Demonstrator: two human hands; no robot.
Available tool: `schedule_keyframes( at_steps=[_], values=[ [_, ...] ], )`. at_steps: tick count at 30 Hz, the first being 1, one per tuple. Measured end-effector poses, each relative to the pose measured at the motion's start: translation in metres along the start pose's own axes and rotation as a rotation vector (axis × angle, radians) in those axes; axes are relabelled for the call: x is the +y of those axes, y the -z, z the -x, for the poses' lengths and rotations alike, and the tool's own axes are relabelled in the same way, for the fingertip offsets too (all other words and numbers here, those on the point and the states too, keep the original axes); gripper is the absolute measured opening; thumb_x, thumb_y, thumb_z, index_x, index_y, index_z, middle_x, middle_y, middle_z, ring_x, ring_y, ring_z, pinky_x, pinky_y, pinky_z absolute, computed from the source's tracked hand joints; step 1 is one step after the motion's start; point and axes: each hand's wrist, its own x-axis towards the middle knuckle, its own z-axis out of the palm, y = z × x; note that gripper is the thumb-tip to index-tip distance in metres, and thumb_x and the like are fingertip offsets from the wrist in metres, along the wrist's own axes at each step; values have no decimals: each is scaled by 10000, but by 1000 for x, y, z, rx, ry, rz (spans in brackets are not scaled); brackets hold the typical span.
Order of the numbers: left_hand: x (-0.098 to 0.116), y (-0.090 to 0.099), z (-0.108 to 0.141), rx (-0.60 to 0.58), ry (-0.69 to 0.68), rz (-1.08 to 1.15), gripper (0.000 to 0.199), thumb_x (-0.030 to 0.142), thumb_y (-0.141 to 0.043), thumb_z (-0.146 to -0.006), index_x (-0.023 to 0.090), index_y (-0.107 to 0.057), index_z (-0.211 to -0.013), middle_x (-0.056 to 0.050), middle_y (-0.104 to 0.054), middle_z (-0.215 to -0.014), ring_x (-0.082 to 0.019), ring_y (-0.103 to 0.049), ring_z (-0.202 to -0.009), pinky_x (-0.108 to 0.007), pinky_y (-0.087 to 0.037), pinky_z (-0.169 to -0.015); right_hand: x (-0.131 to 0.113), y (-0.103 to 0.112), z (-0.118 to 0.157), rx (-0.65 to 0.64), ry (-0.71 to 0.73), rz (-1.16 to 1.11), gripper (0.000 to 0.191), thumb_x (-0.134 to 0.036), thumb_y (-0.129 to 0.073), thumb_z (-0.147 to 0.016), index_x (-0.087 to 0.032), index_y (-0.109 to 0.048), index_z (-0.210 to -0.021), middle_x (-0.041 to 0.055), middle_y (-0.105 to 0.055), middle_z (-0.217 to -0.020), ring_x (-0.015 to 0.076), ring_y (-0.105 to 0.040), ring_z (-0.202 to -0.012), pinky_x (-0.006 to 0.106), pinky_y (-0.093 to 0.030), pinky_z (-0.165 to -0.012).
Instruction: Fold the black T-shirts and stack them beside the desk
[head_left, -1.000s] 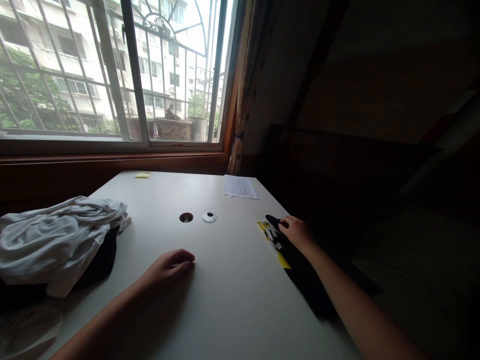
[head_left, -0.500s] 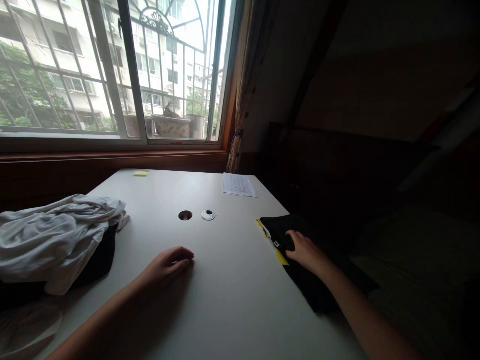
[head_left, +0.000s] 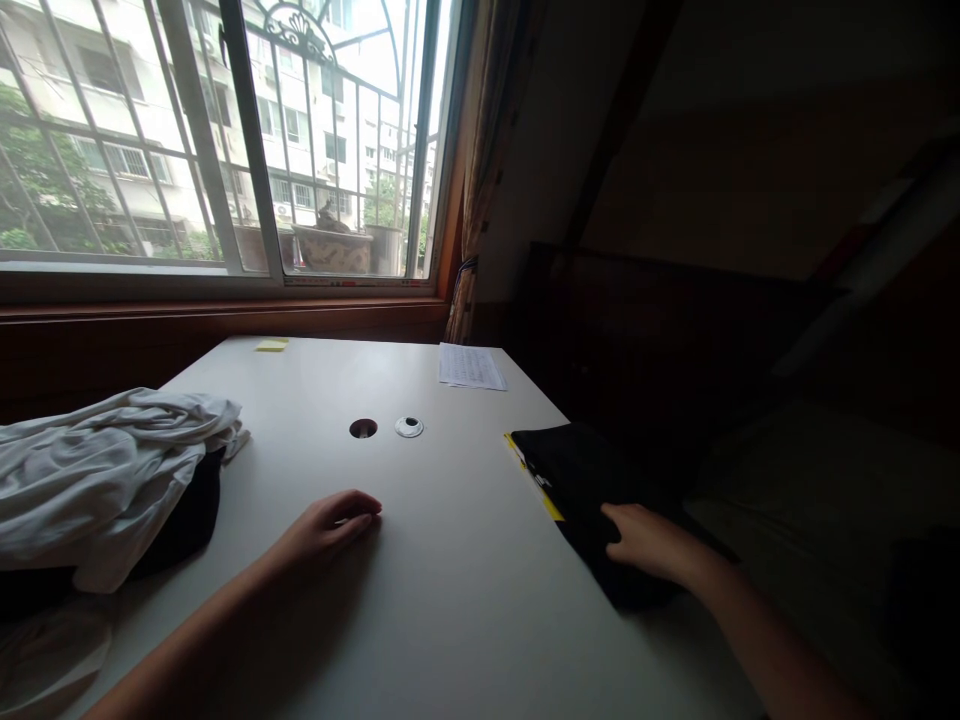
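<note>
Black folded cloth (head_left: pixel 592 460) with a yellow and white strip along its left edge lies on the right side of the white table (head_left: pixel 450 580). My right hand (head_left: pixel 645 540) is on top of this cloth, thumb and fingers apart; no object shows between them. Near the table's middle rests my left hand (head_left: pixel 337 522), its fingers loosely curved and parted from the thumb, holding nothing. Heaped at the left are crumpled white cloth (head_left: pixel 112 450) and a black cloth (head_left: pixel 184 520) partly under it.
A round hole (head_left: pixel 364 428) and a round white cover (head_left: pixel 409 427) sit mid-table. Printed papers (head_left: pixel 472 367) and a yellow note pad (head_left: pixel 271 345) lie along the far edge. Behind stand a barred window (head_left: pixel 337 150) and a curtain (head_left: pixel 466 250).
My right hand has moved right and nearer along the black cloth, away from its yellow edge. My left hand keeps its pose. The whole view has shifted slightly.
</note>
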Motion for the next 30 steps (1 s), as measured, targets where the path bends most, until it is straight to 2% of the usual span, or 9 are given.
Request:
schedule_keyframes(
  at_steps=[3, 5, 11, 14, 17, 20, 25, 30],
  values=[
    [2, 0, 1, 1, 6, 14, 388, 531, -584, -881, 222, -731, -1063, -74, -750, -1110, -291, -681, -1049, -387, -536, -943, -13, 3, 8, -32, 47, -35, 337, -150, -620, -712, -196, -704, -1036, 139, -727, -1092, 303, -683, -1021, 338, -488, -839],
    [2, 0, 1, 5, 7, 15, 391, 538, -586, -879, 224, -731, -1061, -73, -751, -1108, -290, -681, -1049, -384, -537, -942, -20, 3, 15, -37, 56, -43, 360, -162, -609, -723, -207, -692, -1071, 140, -720, -1121, 308, -675, -1045, 350, -482, -861],
    [-1, -1, 0, 6, -2, -5, 380, 530, -573, -894, 226, -725, -1063, -72, -746, -1116, -286, -683, -1051, -365, -538, -932, -32, -3, 31, -96, 54, -16, 343, -172, -604, -713, -234, -685, -1040, 124, -716, -1123, 303, -681, -1028, 338, -481, -812],
    [-3, -2, 0, 13, -16, -7, 363, 512, -577, -892, 226, -729, -1056, -71, -748, -1108, -285, -683, -1046, -366, -538, -929, -39, 1, 29, -79, 51, 1, 352, -222, -599, -760, -226, -657, -1108, 125, -698, -1152, 295, -679, -1007, 346, -484, -799],
    [-4, -2, -1, 17, -19, -9, 356, 504, -584, -880, 229, -733, -1050, -73, -749, -1105, -288, -682, -1043, -375, -541, -927, -52, 3, 13, 36, 56, 61, 429, -283, -593, -816, -211, -612, -1238, 136, -659, -1229, 305, -651, -1059, 371, -484, -841],
    [-3, -3, -1, 11, -7, -7, 369, 508, -574, -878, 226, -732, -1056, -76, -747, -1107, -286, -682, -1047, -372, -548, -918, -68, -1, -16, 156, 17, 159, 448, -300, -591, -853, -190, -611, -1287, 157, -641, -1268, 330, -605, -1146, 392, -477, -887],
    [-5, -2, -1, 9, -11, 3, 348, 493, -583, -879, 228, -731, -1049, -74, -748, -1100, -281, -687, -1035, -368, -554, -906, -93, -11, -72, 217, -8, 166, 340, -328, -515, -946, -175, -678, -1202, 157, -688, -1216, 296, -624, -1131, 373, -482, -903],
    [-8, -2, -2, 0, -27, 2, 325, 454, -569, -898, 218, -724, -1059, -74, -746, -1101, -272, -691, -1037, -360, -549, -911, -103, -20, -104, 265, -2, 164, 346, -267, -427, -999, -154, -731, -1119, 170, -730, -1147, 291, -650, -1133, 372, -491, -910]
  ],
)
